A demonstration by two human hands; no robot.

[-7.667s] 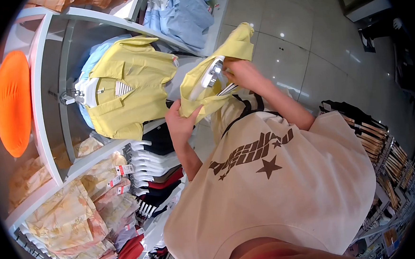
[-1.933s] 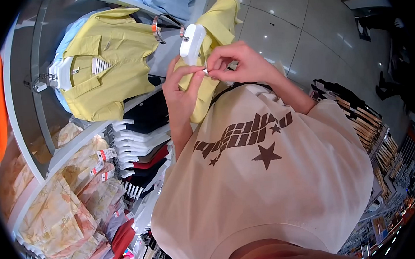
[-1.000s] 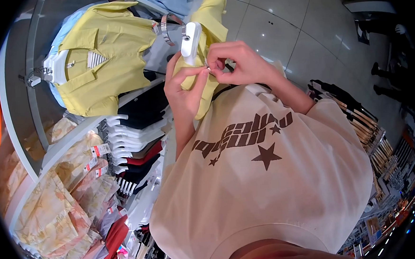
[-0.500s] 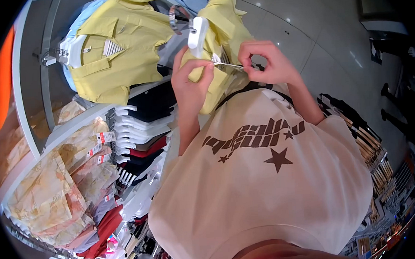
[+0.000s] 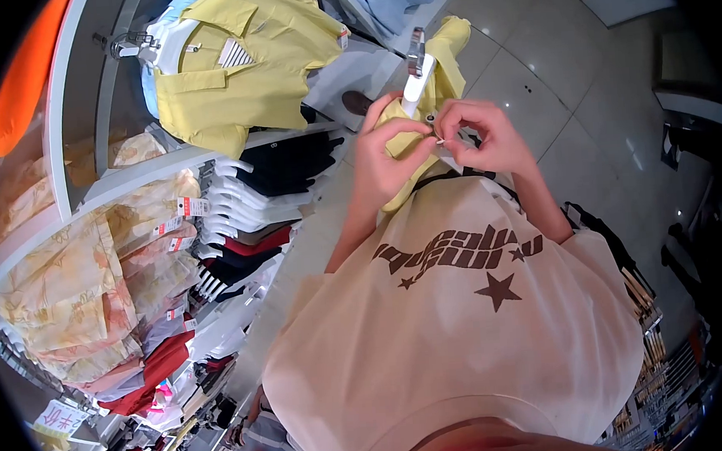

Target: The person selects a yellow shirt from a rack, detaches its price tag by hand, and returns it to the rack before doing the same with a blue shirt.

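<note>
My left hand point(image 5: 386, 156) and my right hand point(image 5: 486, 133) meet at the fingertips in front of my waist. Each pinches a thin white cord point(image 5: 441, 141), mostly hidden by the fingers. Just beyond them, a yellow garment point(image 5: 453, 64) hangs on a white hanger point(image 5: 417, 86), partly covered by my hands. A second yellow shirt point(image 5: 272, 61), with a striped patch at the neck, hangs to the left and touches neither hand.
On the left, a rail carries patterned garments point(image 5: 64, 301) with red and white tags. Dark clothes point(image 5: 291, 164) on white hangers are beside it. Light tiled floor point(image 5: 525, 67) lies ahead and right. A clothes rack point(image 5: 642, 299) stands at my right side.
My hands have come together; the cord was stretched between them before. The yellow garment, its hanger and both hands now appear farther right in view, and the view has shifted.
</note>
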